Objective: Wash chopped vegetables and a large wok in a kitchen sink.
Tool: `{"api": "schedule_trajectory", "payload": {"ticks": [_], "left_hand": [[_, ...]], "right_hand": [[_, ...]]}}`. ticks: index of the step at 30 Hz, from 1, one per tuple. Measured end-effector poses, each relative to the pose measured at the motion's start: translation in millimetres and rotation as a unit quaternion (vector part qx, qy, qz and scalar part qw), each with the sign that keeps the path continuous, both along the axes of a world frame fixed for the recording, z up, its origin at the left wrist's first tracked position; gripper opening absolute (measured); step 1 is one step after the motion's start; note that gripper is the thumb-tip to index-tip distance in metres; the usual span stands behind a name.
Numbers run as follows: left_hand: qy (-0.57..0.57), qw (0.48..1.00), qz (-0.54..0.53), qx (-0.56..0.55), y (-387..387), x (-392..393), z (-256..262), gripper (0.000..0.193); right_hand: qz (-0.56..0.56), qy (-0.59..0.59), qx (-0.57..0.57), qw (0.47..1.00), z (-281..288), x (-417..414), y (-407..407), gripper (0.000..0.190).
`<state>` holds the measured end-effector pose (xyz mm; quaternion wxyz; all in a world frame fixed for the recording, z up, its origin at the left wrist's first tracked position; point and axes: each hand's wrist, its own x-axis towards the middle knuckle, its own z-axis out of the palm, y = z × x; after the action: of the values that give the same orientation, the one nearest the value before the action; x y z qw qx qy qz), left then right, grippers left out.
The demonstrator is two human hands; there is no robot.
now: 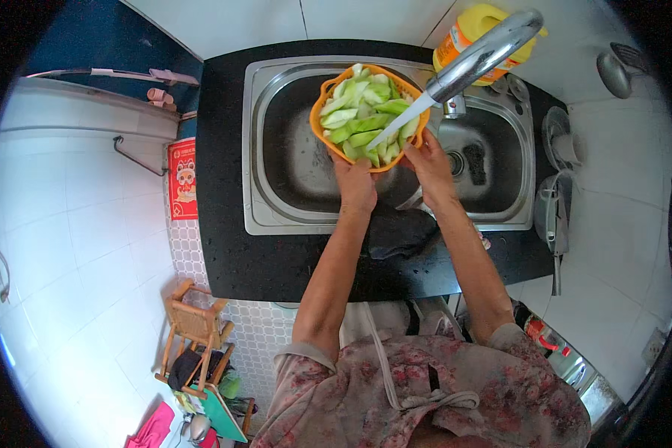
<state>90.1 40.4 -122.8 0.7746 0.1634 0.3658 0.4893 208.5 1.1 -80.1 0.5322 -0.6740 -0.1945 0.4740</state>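
Both my hands grip the near rim of an orange plastic basket (pixel 315 115), held up over the double-bowl sink (pixel 291 162). Pale green sliced vegetable pieces (pixel 364 106) fill it. My left hand (pixel 355 182) has the near left side, and my right hand (pixel 434 171) has the near right side; some fingertips are hidden under the basket. From the chrome faucet (pixel 481 56) a stream of water (pixel 400 123) runs down onto the slices.
A dark cloth (pixel 403 232) lies over the sink's front edge on the black countertop (pixel 246 269). Behind the faucet stands a yellow jug (pixel 470 33). Pans (pixel 553 207) lean at the right wall, where ladles (pixel 614 75) hang. A wooden stool (pixel 196 319) is at lower left.
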Motion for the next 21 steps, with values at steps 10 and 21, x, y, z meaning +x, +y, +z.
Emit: {"api": "schedule_trajectory", "payload": {"ticks": [10, 21], "left_hand": [[0.031, 0.996, 0.080, 0.033, 5, -39, 17, 0.074], [0.057, 0.997, -0.031, -0.041, -33, -108, 38, 0.068]], "right_hand": [[0.041, -0.015, -0.021, 0.999, -3, -7, -9, 0.036], [0.063, -0.053, -0.003, 0.997, 3, 12, -14, 0.032]]}}
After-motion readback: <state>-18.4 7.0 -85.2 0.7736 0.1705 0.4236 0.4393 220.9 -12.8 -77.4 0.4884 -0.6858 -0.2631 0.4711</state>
